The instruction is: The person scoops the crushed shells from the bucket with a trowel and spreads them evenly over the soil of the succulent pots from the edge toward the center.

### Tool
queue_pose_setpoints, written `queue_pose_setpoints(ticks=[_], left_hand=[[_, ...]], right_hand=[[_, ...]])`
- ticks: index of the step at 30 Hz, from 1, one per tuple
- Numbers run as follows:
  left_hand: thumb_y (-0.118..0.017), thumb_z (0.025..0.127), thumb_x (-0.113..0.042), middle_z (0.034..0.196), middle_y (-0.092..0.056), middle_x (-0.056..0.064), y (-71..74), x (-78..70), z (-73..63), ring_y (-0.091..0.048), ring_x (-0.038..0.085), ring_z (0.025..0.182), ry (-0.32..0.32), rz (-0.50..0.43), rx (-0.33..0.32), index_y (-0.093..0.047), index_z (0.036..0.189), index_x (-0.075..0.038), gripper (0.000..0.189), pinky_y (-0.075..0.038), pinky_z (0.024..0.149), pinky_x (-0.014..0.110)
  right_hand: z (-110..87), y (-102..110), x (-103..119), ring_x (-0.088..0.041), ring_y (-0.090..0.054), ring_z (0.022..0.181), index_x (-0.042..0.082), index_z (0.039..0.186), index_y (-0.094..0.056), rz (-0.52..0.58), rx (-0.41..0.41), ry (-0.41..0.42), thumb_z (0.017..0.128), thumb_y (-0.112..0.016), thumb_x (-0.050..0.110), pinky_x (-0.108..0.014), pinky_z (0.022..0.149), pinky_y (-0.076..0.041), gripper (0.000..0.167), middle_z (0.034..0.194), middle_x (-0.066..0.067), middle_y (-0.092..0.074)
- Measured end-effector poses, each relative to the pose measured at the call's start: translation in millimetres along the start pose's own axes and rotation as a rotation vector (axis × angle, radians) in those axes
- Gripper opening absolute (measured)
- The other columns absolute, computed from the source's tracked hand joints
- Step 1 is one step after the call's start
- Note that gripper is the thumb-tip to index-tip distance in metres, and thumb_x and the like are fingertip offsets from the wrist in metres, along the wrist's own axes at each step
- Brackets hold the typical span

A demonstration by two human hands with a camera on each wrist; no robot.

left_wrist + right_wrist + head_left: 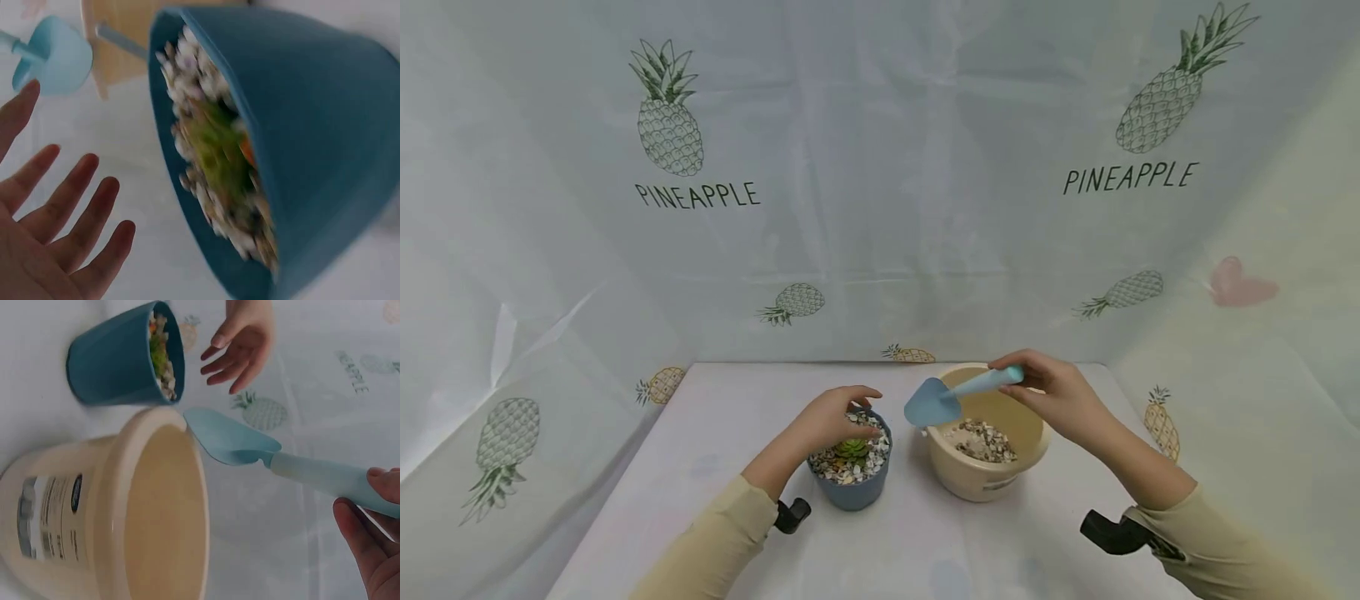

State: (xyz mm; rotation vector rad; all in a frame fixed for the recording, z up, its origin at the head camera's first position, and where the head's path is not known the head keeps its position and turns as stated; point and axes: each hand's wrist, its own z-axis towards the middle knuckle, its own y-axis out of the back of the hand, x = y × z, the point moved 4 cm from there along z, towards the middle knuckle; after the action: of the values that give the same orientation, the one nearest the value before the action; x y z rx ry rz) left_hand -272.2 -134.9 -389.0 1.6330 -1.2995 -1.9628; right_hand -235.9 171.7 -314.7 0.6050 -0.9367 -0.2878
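Observation:
My right hand point(1060, 398) pinches the handle of a light blue hand trowel point(934, 403) between thumb and fingers, its blade pointing left over the rim of a cream basin point(981, 487). Pebbles point(983, 440) lie in the bottom of that basin. To its left stands a blue plant pot point(853, 497), filled with pale pebbles point(842, 473) around a small green succulent point(853, 450). Over the pot my left hand point(835, 419) hovers with fingers spread and loosely bent. In the left wrist view that hand point(56, 219) holds nothing and stays apart from the pot.
Both containers stand on a pale cloth-covered table point(730, 433). A hanging white sheet point(880, 208) with pineapple prints encloses the back and sides. In the left wrist view, a thin grey-blue rod point(122, 40) shows beside the pot; what it belongs to is unclear.

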Motion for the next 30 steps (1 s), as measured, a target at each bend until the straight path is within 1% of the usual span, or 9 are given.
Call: queue_pose_setpoints(ticks=[4,7,10,12,15,19,22,26,30], left_hand=[[-0.080,0.083,-0.029,0.118,-0.064,0.007,-14.1,-16.2,11.0,-0.060,0.029,0.108,-0.017,-0.012,0.003,-0.059,0.133,-0.017,0.055,-0.051,0.085,0.044],[-0.080,0.082,-0.030,0.117,-0.064,0.005,-24.1,-25.4,18.8,-0.059,0.026,0.108,-0.021,-0.007,0.018,-0.060,0.131,-0.017,0.054,-0.051,0.083,0.040],[-0.082,0.080,-0.031,0.118,-0.063,0.003,-32.3,-32.2,27.1,-0.059,0.025,0.110,-0.032,0.015,0.041,-0.062,0.128,-0.018,0.054,-0.051,0.083,0.039],[-0.083,0.079,-0.031,0.118,-0.062,0.003,-36.5,-34.6,32.7,-0.058,0.025,0.110,-0.036,0.037,0.053,-0.063,0.127,-0.018,0.054,-0.051,0.083,0.039],[-0.084,0.077,-0.032,0.118,-0.061,0.002,-41.3,-36.5,40.6,-0.058,0.024,0.108,-0.046,0.085,0.057,-0.065,0.126,-0.018,0.054,-0.050,0.083,0.039],[-0.085,0.075,-0.038,0.113,-0.059,0.000,-46.9,-37.6,50.2,-0.058,0.018,0.102,-0.063,0.198,0.043,-0.066,0.122,-0.019,0.054,-0.050,0.081,0.035],[-0.085,0.073,-0.041,0.108,-0.060,-0.002,-50.0,-38.1,56.9,-0.058,0.014,0.098,-0.070,0.274,0.029,-0.069,0.117,-0.019,0.052,-0.050,0.080,0.033],[-0.087,0.069,-0.040,0.102,-0.063,-0.003,-51.8,-39.4,65.4,-0.059,0.013,0.093,-0.075,0.294,0.035,-0.072,0.105,-0.019,0.044,-0.050,0.077,0.031],[-0.088,0.068,-0.041,0.097,-0.062,-0.005,-53.6,-43.0,72.5,-0.058,0.012,0.088,-0.076,0.307,0.067,-0.071,0.097,-0.022,0.039,-0.049,0.073,0.030]], right_hand=[[-5.3,16.9,-0.9,-0.012,-0.067,0.095,0.008,0.114,-0.066,-0.062,-0.039,-0.015,0.089,-0.069,-0.001,-0.018,0.078,-0.053,0.027,0.110,-0.008,-0.067],[-7.9,26.1,-1.8,-0.011,-0.067,0.092,0.006,0.115,-0.066,-0.101,-0.063,-0.012,0.088,-0.069,-0.002,-0.016,0.077,-0.052,0.028,0.110,-0.010,-0.067],[-10.4,30.5,-5.8,-0.016,-0.067,0.091,0.004,0.114,-0.066,-0.112,-0.074,-0.021,0.087,-0.069,-0.004,-0.016,0.076,-0.052,0.028,0.108,-0.011,-0.067],[-12.3,30.8,-10.9,-0.020,-0.067,0.091,0.003,0.113,-0.065,-0.124,-0.076,-0.043,0.087,-0.070,-0.004,-0.016,0.076,-0.052,0.027,0.107,-0.012,-0.066],[-16.0,28.9,-20.9,-0.026,-0.067,0.091,0.002,0.111,-0.065,-0.141,-0.077,-0.104,0.087,-0.070,-0.005,-0.020,0.075,-0.054,0.026,0.106,-0.014,-0.065],[-21.3,23.7,-35.6,-0.032,-0.067,0.091,0.000,0.110,-0.064,-0.176,-0.069,-0.188,0.087,-0.069,-0.006,-0.030,0.074,-0.057,0.024,0.104,-0.017,-0.064],[-24.4,18.1,-44.6,-0.034,-0.068,0.092,-0.001,0.109,-0.063,-0.206,-0.059,-0.224,0.087,-0.069,-0.005,-0.036,0.074,-0.057,0.023,0.102,-0.017,-0.065],[-28.2,9.0,-53.4,-0.034,-0.068,0.090,-0.001,0.107,-0.064,-0.236,-0.042,-0.240,0.086,-0.070,-0.006,-0.039,0.071,-0.058,0.022,0.098,-0.015,-0.067],[-31.9,-2.7,-61.8,-0.034,-0.068,0.090,-0.001,0.106,-0.065,-0.228,-0.002,-0.264,0.085,-0.070,-0.006,-0.037,0.069,-0.058,0.021,0.099,-0.017,-0.068]])
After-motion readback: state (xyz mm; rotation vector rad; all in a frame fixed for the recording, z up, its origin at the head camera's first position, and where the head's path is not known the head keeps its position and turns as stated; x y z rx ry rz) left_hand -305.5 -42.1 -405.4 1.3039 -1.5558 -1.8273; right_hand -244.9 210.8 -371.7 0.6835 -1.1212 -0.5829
